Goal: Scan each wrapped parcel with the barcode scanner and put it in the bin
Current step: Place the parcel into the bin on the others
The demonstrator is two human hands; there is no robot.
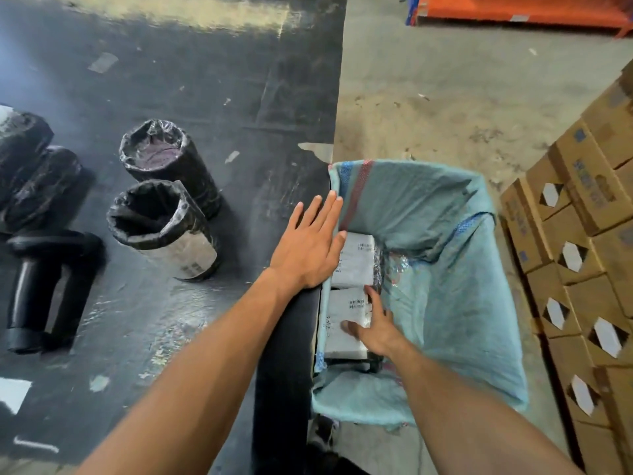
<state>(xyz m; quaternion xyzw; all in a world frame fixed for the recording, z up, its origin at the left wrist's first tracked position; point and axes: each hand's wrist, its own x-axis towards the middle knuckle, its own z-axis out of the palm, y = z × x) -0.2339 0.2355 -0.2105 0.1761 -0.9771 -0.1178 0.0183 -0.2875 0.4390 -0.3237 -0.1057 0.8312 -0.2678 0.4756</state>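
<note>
My right hand (376, 323) reaches down into the bin (445, 207), which is lined with a blue-green woven sack. It grips a wrapped parcel (342, 313) with a white barcode label, thumb on the label and fingers along its right side. A second labelled parcel (356, 258) lies just beyond it in the bin. My left hand (308, 245) lies flat and open on the black table's right edge, holding nothing. The black barcode scanner (41, 286) lies on the table at the far left. Two black-wrapped cylindrical parcels (164, 221) lie mid-table, and more parcels (30, 166) lie at the left edge.
The black table (205, 80) carries paper and tape scraps. Stacked cardboard boxes (582, 252) stand right of the bin. Bare concrete floor (462, 90) stretches beyond it, with an orange rack base (513, 8) at the top right.
</note>
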